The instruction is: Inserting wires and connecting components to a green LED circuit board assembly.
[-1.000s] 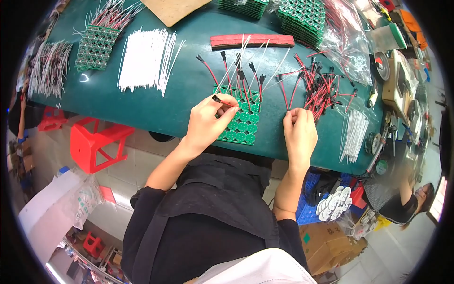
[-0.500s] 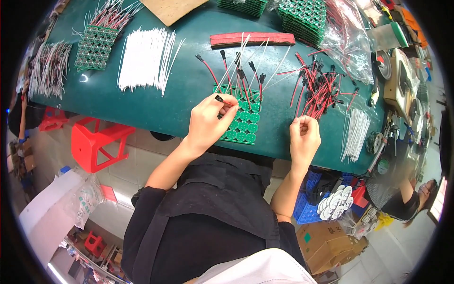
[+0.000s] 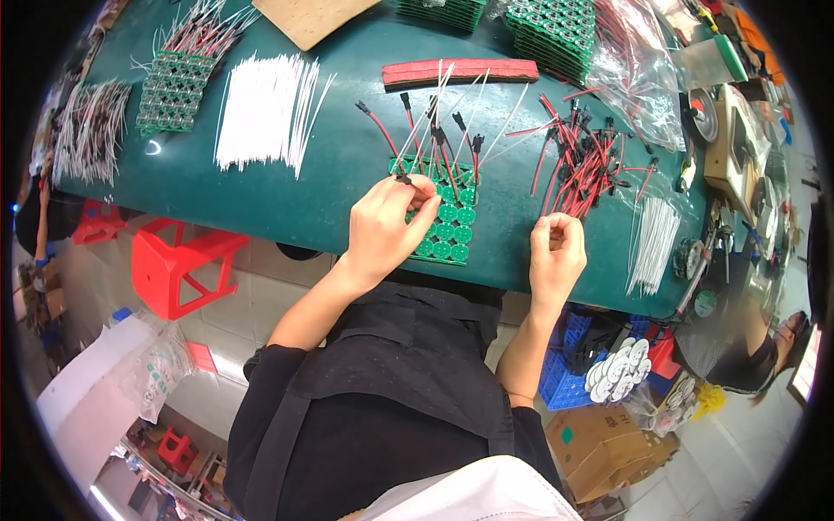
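My left hand (image 3: 382, 224) is over the left side of a green circuit board panel (image 3: 446, 233). Its thumb and fingers pinch a short wire lead (image 3: 405, 179), whose black connector pokes out above the knuckles. Several red-and-black leads (image 3: 378, 122) and thin white wires (image 3: 499, 130) stand up from the panel's far rows. My right hand (image 3: 558, 252) hovers at the near end of a heap of red-and-black leads (image 3: 586, 165). Thumb and forefinger meet there; whatever is between them is too small to make out.
A red foam strip (image 3: 460, 73) lies beyond the panel. White wires form a wide bundle (image 3: 265, 113) at left and a smaller one (image 3: 654, 243) at right. Stacked green panels (image 3: 552, 35) and a clear plastic bag (image 3: 638, 78) sit at the far right. A red stool (image 3: 178, 265) stands left.
The lead in my left hand has turned, so less of its red wire shows above the fingers. My right hand has hardly moved. At the far right, another person has shifted.
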The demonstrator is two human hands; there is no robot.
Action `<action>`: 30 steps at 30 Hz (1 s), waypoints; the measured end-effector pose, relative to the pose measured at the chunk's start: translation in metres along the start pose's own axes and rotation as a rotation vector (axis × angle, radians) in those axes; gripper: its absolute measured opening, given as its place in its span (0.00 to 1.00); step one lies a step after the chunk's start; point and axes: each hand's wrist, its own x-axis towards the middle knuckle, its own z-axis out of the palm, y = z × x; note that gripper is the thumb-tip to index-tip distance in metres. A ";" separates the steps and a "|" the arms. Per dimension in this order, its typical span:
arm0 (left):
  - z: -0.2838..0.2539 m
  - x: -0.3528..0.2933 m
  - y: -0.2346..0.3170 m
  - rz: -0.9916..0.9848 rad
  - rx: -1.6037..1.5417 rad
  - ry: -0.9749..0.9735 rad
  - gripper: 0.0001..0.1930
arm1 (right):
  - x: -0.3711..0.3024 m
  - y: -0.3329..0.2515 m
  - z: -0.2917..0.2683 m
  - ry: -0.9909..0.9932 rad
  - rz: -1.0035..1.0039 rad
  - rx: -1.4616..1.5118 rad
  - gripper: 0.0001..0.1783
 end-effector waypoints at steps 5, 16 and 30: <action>0.004 0.007 0.007 -0.129 0.005 -0.021 0.11 | -0.002 -0.003 0.002 0.014 0.167 0.493 0.05; 0.010 0.013 0.014 0.006 0.011 -0.014 0.07 | -0.010 0.001 0.020 0.172 -0.056 0.771 0.05; -0.004 0.018 0.022 -0.306 -0.134 -0.230 0.06 | -0.011 0.007 0.019 0.184 -0.152 0.774 0.06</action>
